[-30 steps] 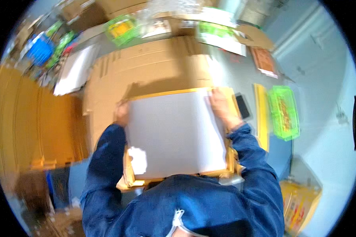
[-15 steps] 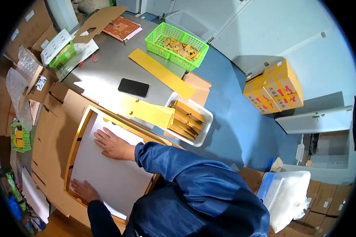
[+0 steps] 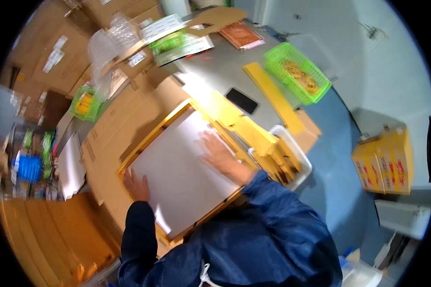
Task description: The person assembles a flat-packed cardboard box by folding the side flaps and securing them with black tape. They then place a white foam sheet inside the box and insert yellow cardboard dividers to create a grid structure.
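Observation:
In front of me lies a yellow-edged wooden frame (image 3: 153, 136), shaped like a shallow tray. A white sheet or panel (image 3: 177, 162) fills its inside. My right hand (image 3: 220, 155) rests flat on the panel's right part, fingers spread and a little blurred. Near the frame's left side, my left hand (image 3: 136, 185) lies with its fingers stretched at the panel's edge. Neither hand holds anything. Flattened cardboard (image 3: 112, 136) lies under the frame and extends to its left.
Beyond the frame are a black phone (image 3: 242, 100), a long yellow strip (image 3: 274, 98) and a green basket (image 3: 297, 74) of small wooden pieces. A white bin (image 3: 302, 165) with yellow boards stands to the right. Taped cartons (image 3: 385, 160) sit farther right.
The view has swung left, so everything appears shifted right and turned. My right hand sits nearer the frame's right side; my left hand remains by the left edge.

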`<state>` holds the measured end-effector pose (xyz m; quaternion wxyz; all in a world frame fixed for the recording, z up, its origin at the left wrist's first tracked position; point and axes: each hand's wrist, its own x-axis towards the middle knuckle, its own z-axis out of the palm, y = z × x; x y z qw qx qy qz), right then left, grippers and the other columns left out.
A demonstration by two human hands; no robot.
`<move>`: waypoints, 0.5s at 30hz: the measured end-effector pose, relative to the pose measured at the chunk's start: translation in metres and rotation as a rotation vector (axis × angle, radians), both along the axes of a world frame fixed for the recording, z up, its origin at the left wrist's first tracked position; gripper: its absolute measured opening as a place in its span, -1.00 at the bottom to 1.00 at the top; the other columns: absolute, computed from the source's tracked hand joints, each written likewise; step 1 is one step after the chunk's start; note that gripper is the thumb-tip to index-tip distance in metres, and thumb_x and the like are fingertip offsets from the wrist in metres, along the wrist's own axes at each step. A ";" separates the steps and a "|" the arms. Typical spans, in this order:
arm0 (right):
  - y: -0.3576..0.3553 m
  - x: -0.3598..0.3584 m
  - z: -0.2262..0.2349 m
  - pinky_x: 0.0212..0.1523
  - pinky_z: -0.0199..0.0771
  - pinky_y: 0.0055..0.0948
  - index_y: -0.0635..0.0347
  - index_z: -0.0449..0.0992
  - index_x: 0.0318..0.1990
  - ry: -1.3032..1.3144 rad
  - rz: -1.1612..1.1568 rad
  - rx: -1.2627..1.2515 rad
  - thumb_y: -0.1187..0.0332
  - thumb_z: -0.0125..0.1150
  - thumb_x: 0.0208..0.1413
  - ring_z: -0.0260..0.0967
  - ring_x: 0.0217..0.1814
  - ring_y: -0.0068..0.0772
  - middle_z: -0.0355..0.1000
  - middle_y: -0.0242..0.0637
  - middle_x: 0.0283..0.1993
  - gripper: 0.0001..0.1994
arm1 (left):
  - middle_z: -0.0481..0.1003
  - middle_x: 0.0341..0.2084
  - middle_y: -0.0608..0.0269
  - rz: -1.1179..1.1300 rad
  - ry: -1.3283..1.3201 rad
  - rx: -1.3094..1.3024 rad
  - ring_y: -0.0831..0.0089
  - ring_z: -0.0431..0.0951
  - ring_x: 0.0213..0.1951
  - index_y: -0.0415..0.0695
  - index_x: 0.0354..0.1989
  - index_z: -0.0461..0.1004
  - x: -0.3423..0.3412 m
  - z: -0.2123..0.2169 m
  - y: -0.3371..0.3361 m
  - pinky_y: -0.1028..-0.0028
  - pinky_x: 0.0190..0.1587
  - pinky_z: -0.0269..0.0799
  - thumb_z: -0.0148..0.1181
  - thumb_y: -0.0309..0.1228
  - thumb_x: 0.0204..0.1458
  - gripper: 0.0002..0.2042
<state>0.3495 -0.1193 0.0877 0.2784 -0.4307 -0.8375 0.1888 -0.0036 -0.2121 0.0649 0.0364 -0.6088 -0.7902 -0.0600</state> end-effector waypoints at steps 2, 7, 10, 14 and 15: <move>-0.016 0.068 0.010 0.26 0.07 -0.17 0.31 0.32 0.06 0.040 -0.184 0.053 0.27 0.11 0.07 0.08 0.26 0.02 0.15 0.10 0.20 -0.58 | -0.01 0.26 -0.10 -0.003 -0.057 0.188 -0.02 -0.03 0.28 -0.23 0.27 0.00 0.008 0.044 -0.018 0.14 0.29 -0.13 0.16 -0.29 -0.01 -0.31; -0.088 0.158 -0.006 0.24 0.08 -0.28 0.35 0.23 0.16 0.126 -0.360 -0.620 0.24 -0.15 0.23 0.15 0.24 -0.05 0.25 0.03 0.16 -0.57 | 0.09 0.19 -0.17 0.413 -0.575 0.131 -0.02 0.08 0.22 -0.27 0.26 0.01 -0.045 -0.024 -0.101 0.17 0.22 0.00 0.24 -0.24 -0.05 -0.26; -0.124 0.132 -0.022 0.21 0.07 -0.18 0.35 0.15 0.17 0.279 -0.368 -0.513 0.14 -0.08 0.20 0.10 0.22 0.05 0.22 0.10 0.13 -0.48 | 0.38 -0.23 0.00 0.454 -0.774 0.116 0.20 0.41 -0.20 -0.27 0.06 0.25 -0.021 -0.019 -0.092 0.30 -0.14 0.33 0.17 -0.28 0.01 -0.52; -0.102 0.132 -0.011 0.13 0.13 -0.09 0.29 0.20 0.13 -0.137 -0.279 -0.379 0.15 -0.05 0.17 0.16 0.11 0.14 0.27 0.13 0.04 -0.53 | 0.38 -0.58 0.31 0.584 -1.088 0.134 0.46 0.38 -0.52 -0.27 -0.25 0.40 -0.014 -0.032 -0.097 0.44 -0.50 0.30 0.09 -0.32 0.09 -0.77; -0.093 0.128 -0.013 0.16 0.11 -0.10 0.29 0.22 0.12 -0.038 -0.259 -0.499 0.14 -0.05 0.18 0.14 0.15 0.13 0.25 0.14 0.07 -0.53 | 0.38 -0.57 0.30 0.583 -1.109 0.138 0.47 0.37 -0.51 -0.27 -0.27 0.39 -0.033 -0.047 -0.108 0.46 -0.50 0.30 0.08 -0.32 0.10 -0.77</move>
